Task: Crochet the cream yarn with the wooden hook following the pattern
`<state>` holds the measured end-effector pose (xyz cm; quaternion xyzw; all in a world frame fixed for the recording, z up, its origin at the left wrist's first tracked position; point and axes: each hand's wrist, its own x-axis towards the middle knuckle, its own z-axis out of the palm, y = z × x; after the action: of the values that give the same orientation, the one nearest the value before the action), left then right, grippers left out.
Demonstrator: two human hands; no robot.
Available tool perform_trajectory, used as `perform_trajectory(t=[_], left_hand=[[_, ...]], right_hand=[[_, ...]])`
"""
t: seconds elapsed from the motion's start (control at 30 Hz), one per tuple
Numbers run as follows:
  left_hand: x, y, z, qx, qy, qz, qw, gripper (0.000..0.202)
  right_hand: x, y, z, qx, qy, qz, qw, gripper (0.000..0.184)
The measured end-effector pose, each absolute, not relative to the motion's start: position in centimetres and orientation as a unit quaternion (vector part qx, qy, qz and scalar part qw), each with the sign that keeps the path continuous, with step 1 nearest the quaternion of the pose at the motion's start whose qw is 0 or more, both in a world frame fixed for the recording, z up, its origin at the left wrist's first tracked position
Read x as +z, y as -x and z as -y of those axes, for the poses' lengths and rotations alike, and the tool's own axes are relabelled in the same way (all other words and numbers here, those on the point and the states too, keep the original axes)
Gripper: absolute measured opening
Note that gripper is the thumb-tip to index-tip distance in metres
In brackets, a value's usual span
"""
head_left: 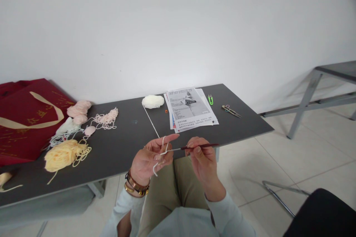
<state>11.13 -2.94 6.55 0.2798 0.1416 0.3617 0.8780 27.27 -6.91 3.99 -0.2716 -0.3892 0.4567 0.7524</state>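
Note:
White yarn [150,120] runs from a white yarn ball [152,101] on the table down to my left hand [151,157]. There it passes over the raised index finger, and the thumb and other fingers pinch it, with a short tail hanging below. My right hand [202,159] is closed around the dark red handle of a crochet hook [207,145], held like a pencil. Its thin metal shaft points left and meets the yarn at my left fingers. The hook's tip is too small to make out among the loops.
On the dark table [125,144] lie printed sheets [189,113], green thread snips [210,99], small scissors [231,111] and a small orange ring [166,111]. Pink yarn [79,109], yellow yarn [63,155] and a red bag [27,118] are at left. A black chair [322,214] stands lower right.

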Motion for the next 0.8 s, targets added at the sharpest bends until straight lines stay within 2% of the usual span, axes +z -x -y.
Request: perform_trajectory(t=[0.27, 0.4, 0.57, 0.7, 0.8], left_hand=[[6.6, -11.0, 3.0, 0.382, -0.288, -0.176, 0.86, 0.058], [6.6, -11.3, 2.9, 0.434, -0.358, -0.276, 0.779, 0.045], [6.0, -12.0, 3.0, 0.452, -0.426, -0.369, 0.692, 0.044], [5.6, -12.5, 3.4, 0.437, -0.418, -0.356, 0.712, 0.044], [5.7, -12.5, 3.5, 0.427, -0.391, -0.327, 0.747, 0.051]], right_hand=[[4.0, -27.2, 6.8, 0.524, 0.276, 0.29, 0.752, 0.016], [4.1, -27.1, 6.8, 0.608, 0.276, 0.198, 0.717, 0.016], [4.3, -26.4, 6.8, 0.665, 0.27, 0.172, 0.674, 0.016], [4.3, -26.1, 6.5, 0.635, 0.286, 0.182, 0.694, 0.018], [4.2, -26.2, 6.3, 0.624, 0.297, 0.19, 0.697, 0.019]])
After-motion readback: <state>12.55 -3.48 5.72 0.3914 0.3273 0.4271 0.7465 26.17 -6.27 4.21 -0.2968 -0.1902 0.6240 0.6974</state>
